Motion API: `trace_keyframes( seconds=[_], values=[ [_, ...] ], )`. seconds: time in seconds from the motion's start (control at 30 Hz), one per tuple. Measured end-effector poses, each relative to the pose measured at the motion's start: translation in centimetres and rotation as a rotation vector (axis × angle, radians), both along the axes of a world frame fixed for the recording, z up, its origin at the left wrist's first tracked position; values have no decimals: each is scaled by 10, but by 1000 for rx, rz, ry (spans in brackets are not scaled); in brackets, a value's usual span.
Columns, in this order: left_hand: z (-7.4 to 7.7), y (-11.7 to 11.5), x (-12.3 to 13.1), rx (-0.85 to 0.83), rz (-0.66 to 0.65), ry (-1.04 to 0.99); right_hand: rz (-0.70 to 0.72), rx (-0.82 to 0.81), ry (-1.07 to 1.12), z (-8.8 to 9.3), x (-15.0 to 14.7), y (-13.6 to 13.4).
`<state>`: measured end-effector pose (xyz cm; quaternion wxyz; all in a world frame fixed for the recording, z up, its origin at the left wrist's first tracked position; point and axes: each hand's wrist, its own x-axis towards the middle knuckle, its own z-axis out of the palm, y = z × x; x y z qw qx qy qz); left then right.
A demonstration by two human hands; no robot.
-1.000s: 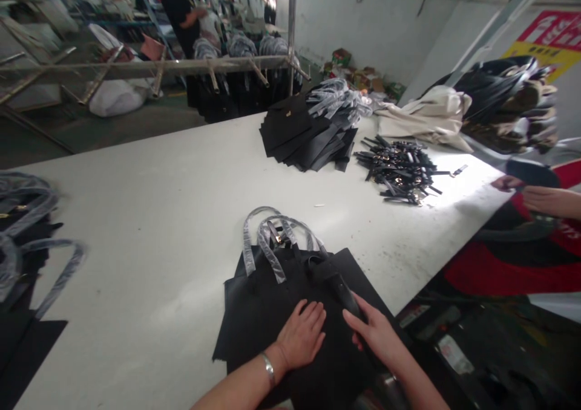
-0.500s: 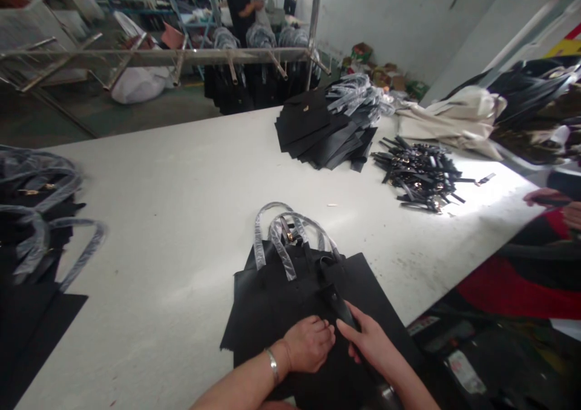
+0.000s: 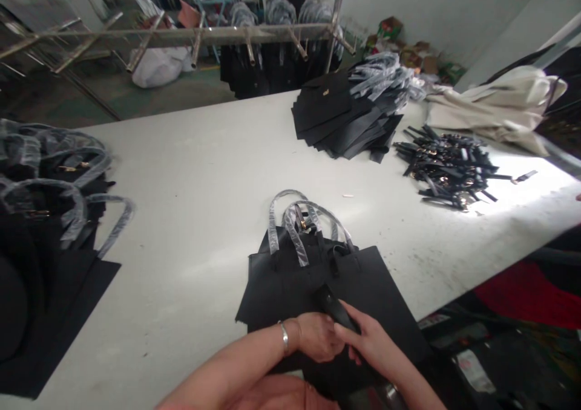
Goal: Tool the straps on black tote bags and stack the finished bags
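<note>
Strap (image 3: 334, 308) sits pinched in the right hand (image 3: 371, 337) on my feed, fingers and thumb closed on it. The left hand (image 3: 318, 337) curls just beside it; I can't tell if it grips anything. Both rest over a black tote bag (image 3: 381, 301) lying flat on the bench (image 3: 181, 216), its plastic-wrapped handles (image 3: 290, 228) pointing away from me.
</note>
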<state>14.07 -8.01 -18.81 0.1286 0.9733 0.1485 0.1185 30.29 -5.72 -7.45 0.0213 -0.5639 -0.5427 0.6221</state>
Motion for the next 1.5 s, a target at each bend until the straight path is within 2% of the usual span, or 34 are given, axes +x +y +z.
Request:
trace_keyframes(
  seconds=[0.1,0.2,0.3,0.43,0.5,0.57,0.63,0.7,0.77,0.8,0.83,0.87,0.97,1.0,1.03,1.07,1.17,1.27,1.33,1.43,1.47,1.5],
  values=[
    [-1,1,2,-15,-113,-21,75,-42,-37,2,-13,1],
    [-4,1,4,-34,-146,5,111,89,-19,2,-30,11],
    [-5,1,6,-49,-134,31,115,195,4,2,-32,15],
    [-6,0,4,-50,-93,-12,155,-9,-38,5,-12,10],
    [-7,0,4,-48,-80,-43,168,-55,-72,7,-10,10],
    [-7,0,6,-44,-74,-49,181,20,-73,6,-19,12],
    [-7,0,8,-36,-61,-37,167,196,-50,3,-35,14],
    [-5,-2,8,-23,-51,-23,98,367,-11,1,-46,15],
    [0,-6,3,-16,-9,-49,-6,441,37,2,-46,11],
    [2,-8,-2,-20,70,-87,-59,452,54,4,-40,8],
    [6,-10,-8,-24,216,-134,-114,455,56,7,-31,3],
    [9,-10,-15,-33,430,-180,-168,448,43,9,-21,-1],
    [23,1,-37,-152,1231,-192,-338,365,-40,12,11,-16],
    [27,9,-44,-251,1412,-161,-398,336,-48,10,19,-21],
    [32,18,-49,-383,1511,-136,-458,317,-44,8,26,-26],
    [36,28,-54,-526,1543,-123,-510,308,-35,5,31,-30],
    [47,54,-62,-817,1441,-181,-605,298,-20,-3,38,-39],
    [65,64,-69,-869,1285,-320,-641,310,-43,-2,43,-44],
    [86,61,-82,-866,1180,-460,-673,341,-66,1,49,-46],
    [122,42,-128,-943,1025,-675,-693,350,-86,2,58,-47],
    [132,32,-153,-1004,1012,-677,-692,338,-90,0,61,-47],
    [139,21,-182,-1035,1072,-625,-686,320,-96,-2,63,-47]
  ],
)
